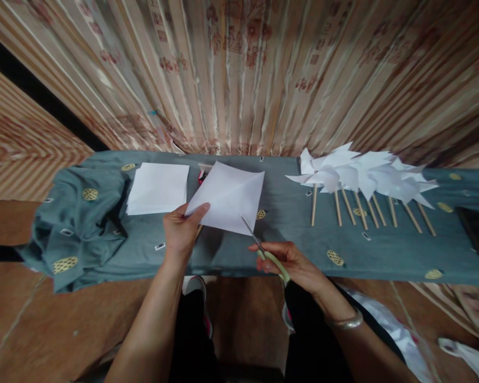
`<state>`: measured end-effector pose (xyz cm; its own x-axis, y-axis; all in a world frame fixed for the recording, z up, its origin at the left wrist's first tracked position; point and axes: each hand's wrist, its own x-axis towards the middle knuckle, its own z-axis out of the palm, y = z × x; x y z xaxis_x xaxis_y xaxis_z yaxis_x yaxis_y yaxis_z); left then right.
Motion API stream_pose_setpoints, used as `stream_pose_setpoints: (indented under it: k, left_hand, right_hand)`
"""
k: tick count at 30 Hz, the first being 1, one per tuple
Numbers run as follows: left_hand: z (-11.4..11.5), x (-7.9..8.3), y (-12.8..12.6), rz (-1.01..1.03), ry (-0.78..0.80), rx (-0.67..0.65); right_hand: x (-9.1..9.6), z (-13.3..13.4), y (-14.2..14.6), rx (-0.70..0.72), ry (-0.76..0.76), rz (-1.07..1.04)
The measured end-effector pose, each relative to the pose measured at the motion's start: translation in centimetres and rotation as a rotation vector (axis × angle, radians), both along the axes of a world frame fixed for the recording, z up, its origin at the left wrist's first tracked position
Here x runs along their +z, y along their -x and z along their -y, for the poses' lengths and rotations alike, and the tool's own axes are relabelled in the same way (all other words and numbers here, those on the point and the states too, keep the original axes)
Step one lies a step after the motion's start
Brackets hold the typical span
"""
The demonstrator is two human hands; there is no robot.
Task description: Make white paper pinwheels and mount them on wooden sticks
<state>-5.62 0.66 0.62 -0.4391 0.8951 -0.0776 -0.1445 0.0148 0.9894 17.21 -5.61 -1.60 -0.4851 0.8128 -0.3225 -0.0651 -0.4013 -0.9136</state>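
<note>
My left hand (184,227) pinches the left corner of a square sheet of white paper (227,197), thumb on top, and holds it above the cloth. Faint diagonal creases run across the sheet. In my right hand (289,260) is a pair of scissors (272,261) with pale green handles. Their blades meet the sheet near its lower right corner, one blade lying over the paper. How far the cut runs in, I cannot tell. Left of the sheet lies a stack of white paper squares (159,186). A small red item (201,176) is partly hidden behind the sheet.
Several white paper pinwheels (363,173) on wooden sticks lie in a row at the right. Beyond them is a dark phone (477,231). A grey-green cloth (239,260) covers the narrow table, bunched at its left end. A patterned curtain (239,80) hangs behind.
</note>
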Motion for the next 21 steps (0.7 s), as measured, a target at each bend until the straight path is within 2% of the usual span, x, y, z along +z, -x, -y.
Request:
stream_pose_setpoints:
  k: [16,21]
  left_hand:
    - [-0.03,-0.13,0.02,-0.007,0.021,-0.005]
    - [0.16,-0.61,0.04,-0.004,0.045,-0.062]
  right_hand:
    - [-0.46,0.14,-0.01,-0.066,0.079,-0.032]
    - [-0.70,0.07,-0.09,-0.054,0.054,0.001]
